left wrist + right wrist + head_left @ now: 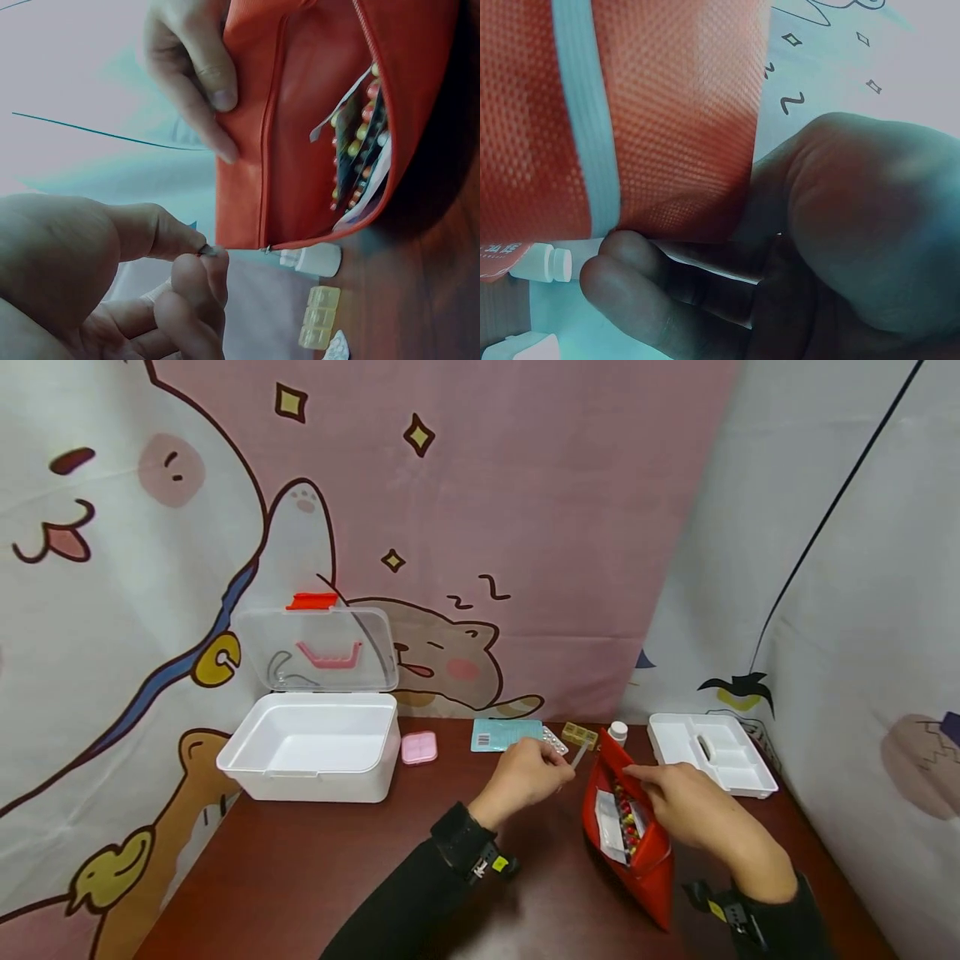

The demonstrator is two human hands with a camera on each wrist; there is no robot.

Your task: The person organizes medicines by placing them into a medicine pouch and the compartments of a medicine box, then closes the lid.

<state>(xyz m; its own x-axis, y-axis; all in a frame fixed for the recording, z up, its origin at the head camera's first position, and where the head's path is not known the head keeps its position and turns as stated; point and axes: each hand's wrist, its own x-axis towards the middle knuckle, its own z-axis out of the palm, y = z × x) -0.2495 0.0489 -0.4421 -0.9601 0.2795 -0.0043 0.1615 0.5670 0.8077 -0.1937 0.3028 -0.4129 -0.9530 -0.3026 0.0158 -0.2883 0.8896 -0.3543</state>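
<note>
My right hand grips the upper edge of a red zip pouch, its thumb inside the rim and fingers outside. The pouch is tilted with its mouth open, showing white packets and strips of red and yellow capsules. A pale elastic band crosses the outside in the right wrist view. To the left of the pouch, my left hand pinches a thin pale strip between thumb and forefinger. Only its small dark end shows in the left wrist view; I cannot tell its kind.
Behind the hands lie a light-blue packet, a blister pack, a yellow pill case and a white bottle. A pink case sits beside an open white box. A white divided tray stands right.
</note>
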